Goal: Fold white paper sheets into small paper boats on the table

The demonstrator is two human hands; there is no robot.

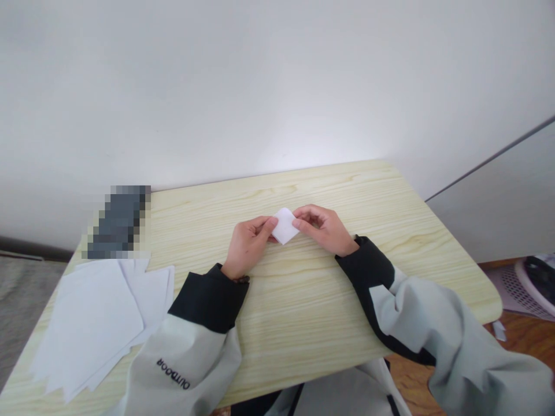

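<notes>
Between my two hands is a small white folded piece of paper (285, 226), diamond-shaped with one corner pointing down toward me. My left hand (250, 242) pinches its left corner, thumb on top and fingers beneath. At the opposite corner, my right hand (323, 227) grips the paper between its thumb and curled fingers. Both hands are just above the middle of the wooden table (295, 323); whether the paper touches the tabletop I cannot tell.
A loose stack of white paper sheets (93, 323) lies fanned out on the table's left side. Behind it is a dark, pixelated rectangular object (117, 222). A white wall (260, 86) borders the far edge. On the floor at right stands a pale plastic basket (515, 289).
</notes>
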